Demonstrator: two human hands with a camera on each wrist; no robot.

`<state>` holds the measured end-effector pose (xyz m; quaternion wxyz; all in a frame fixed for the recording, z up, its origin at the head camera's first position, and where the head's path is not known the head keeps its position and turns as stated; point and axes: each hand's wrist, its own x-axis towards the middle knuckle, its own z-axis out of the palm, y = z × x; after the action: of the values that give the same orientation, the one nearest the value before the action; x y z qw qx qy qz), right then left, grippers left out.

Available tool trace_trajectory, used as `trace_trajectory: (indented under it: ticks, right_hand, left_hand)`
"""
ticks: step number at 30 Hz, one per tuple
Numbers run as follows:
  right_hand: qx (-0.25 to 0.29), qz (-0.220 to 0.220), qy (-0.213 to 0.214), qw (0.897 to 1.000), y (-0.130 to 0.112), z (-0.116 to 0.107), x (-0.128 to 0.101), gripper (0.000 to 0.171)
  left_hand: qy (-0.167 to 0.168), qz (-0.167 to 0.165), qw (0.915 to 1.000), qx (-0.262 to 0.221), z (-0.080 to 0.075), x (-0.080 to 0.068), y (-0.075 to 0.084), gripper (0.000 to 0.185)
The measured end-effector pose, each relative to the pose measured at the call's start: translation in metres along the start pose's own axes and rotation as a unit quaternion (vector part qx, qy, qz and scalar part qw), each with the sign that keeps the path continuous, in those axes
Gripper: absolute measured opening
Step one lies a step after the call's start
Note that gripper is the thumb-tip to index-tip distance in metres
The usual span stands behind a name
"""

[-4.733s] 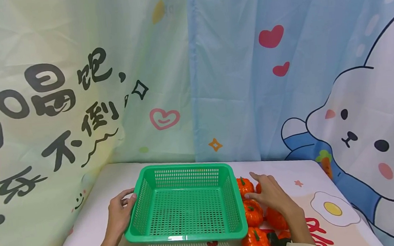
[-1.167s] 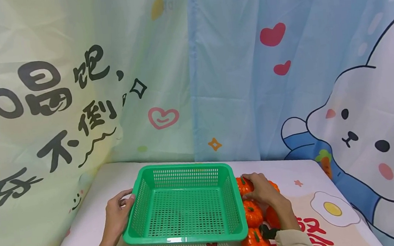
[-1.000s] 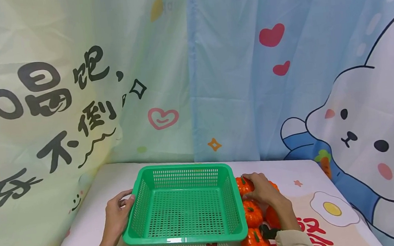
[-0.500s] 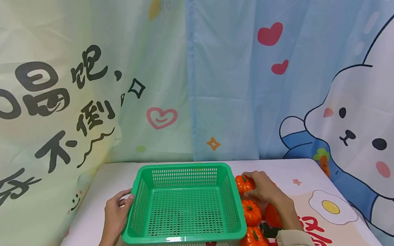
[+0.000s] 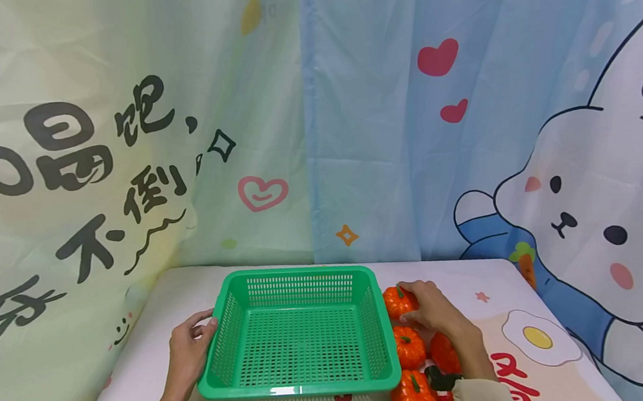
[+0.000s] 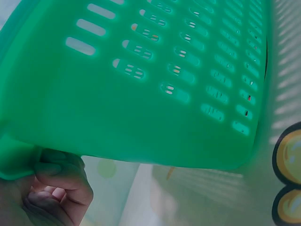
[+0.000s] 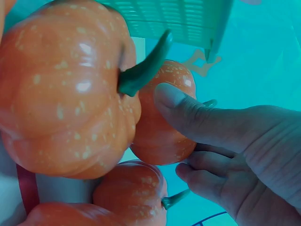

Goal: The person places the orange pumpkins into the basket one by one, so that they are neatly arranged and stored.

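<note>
A green plastic basket (image 5: 293, 392) with slotted walls stands on the table, nothing in it. At its left side my left hand (image 5: 187, 352) holds the rim, fingers curled under it in the left wrist view. Right of the basket, my right hand (image 5: 439, 312) grips the farthest small orange pumpkin (image 5: 398, 303), which has a green stem. In the right wrist view the thumb (image 7: 171, 96) lies across this pumpkin, the other fingers partly hidden behind it. Nearer in the same row are a middle pumpkin (image 5: 410, 347) and a front pumpkin (image 5: 415, 398).
Another orange pumpkin (image 5: 444, 351) lies beside the row, partly hidden by my right forearm. The printed tablecloth (image 5: 485, 327) reaches back to a patterned curtain (image 5: 364, 157). The pumpkins sit close to the basket's right wall.
My right hand, spread above the far pumpkins at first, has come down and taken hold of the farthest one in the row. The left hand stays on the basket's rim.
</note>
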<state>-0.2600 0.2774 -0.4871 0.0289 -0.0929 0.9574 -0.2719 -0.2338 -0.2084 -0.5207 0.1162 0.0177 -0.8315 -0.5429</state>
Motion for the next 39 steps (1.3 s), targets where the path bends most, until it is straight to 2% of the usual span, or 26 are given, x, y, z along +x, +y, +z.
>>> trace_trajectory:
  ticks: [6,22,39]
  right_hand:
    - [-0.009,-0.003,0.001,1.0,-0.003,-0.004,-0.003,0.064]
    - [-0.018,0.005,0.007,1.0,-0.005,-0.009,-0.01,0.067]
    - [-0.023,0.018,0.004,1.0,-0.009,-0.018,-0.02,0.068]
  left_hand:
    - [-0.002,-0.01,0.9999,0.003,-0.001,0.001,0.0,0.035]
    - [0.006,-0.001,1.0,-0.001,-0.001,-0.002,0.003,0.034]
    - [-0.001,-0.014,0.9999,-0.005,-0.001,-0.001,0.003,0.036]
